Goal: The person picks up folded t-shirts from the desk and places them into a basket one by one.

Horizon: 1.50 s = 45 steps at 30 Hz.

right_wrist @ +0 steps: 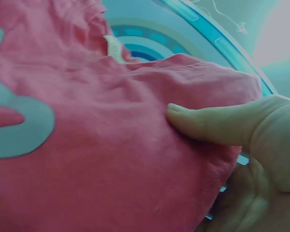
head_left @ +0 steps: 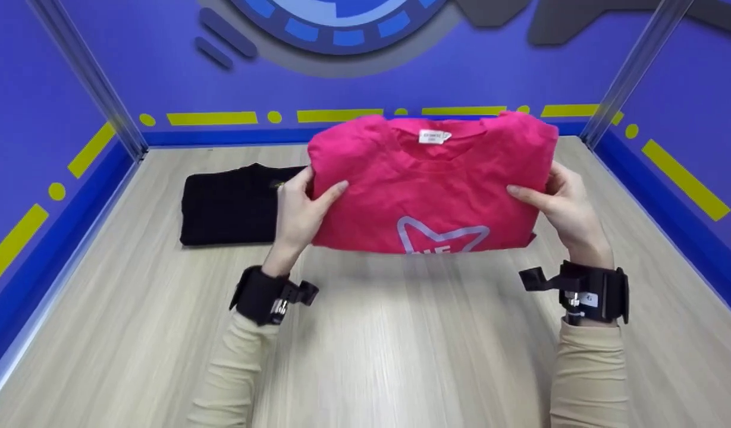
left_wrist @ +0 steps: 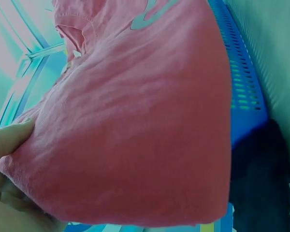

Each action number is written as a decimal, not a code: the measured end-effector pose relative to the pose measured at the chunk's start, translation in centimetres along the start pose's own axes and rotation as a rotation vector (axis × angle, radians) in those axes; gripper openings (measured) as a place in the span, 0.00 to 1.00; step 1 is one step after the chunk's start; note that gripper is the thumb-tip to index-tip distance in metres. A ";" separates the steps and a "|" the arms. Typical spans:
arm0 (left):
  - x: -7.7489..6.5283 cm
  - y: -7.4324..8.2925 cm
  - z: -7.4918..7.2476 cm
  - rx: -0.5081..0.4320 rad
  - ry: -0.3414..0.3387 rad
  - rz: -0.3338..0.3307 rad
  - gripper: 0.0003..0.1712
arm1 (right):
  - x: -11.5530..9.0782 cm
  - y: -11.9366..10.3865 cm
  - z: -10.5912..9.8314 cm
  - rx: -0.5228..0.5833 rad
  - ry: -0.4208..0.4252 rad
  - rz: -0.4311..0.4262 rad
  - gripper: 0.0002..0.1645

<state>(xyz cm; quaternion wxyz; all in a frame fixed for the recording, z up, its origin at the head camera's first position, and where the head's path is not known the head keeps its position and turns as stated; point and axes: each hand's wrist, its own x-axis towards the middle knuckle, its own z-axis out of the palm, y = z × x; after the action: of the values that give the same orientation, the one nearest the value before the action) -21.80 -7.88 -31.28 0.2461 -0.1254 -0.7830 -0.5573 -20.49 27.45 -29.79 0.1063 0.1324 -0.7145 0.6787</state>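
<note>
A folded pink T-shirt (head_left: 424, 190) with a grey star outline and a white neck label hangs above the table, its neckline at the top. My left hand (head_left: 300, 205) grips its left side, thumb on the front and fingers behind. On the opposite side my right hand (head_left: 570, 208) pinches the shirt the same way. In the left wrist view the pink cloth (left_wrist: 135, 130) fills most of the picture. The right wrist view shows the right thumb (right_wrist: 208, 123) pressing on the front near the shoulder, with the other fingers partly hidden behind the fabric.
A folded black garment (head_left: 228, 208) lies on the wooden table (head_left: 401, 356) behind my left hand, partly covered by it and the shirt. Blue panels (head_left: 365, 89) wall the table at the back and both sides. A blue perforated surface (left_wrist: 244, 87) shows in the left wrist view.
</note>
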 end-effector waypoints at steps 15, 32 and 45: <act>8.3 2.3 4.0 -0.381 -0.057 -0.243 0.22 | 6.3 -2.9 -2.5 0.026 0.242 -0.099 0.23; 8.3 -2.3 7.6 -0.452 -0.035 -0.390 0.23 | 9.1 2.6 -2.8 -0.198 0.337 -0.066 0.19; 6.9 -5.0 9.1 -0.157 -0.039 -0.302 0.23 | 7.9 4.8 -1.5 -0.354 0.296 -0.024 0.19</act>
<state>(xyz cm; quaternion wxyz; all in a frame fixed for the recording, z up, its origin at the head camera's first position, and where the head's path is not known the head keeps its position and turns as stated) -32.27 -1.67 -34.04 0.1339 -0.0358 -0.7516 -0.6449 -29.57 28.84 -31.58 0.2394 0.0192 -0.7976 0.5533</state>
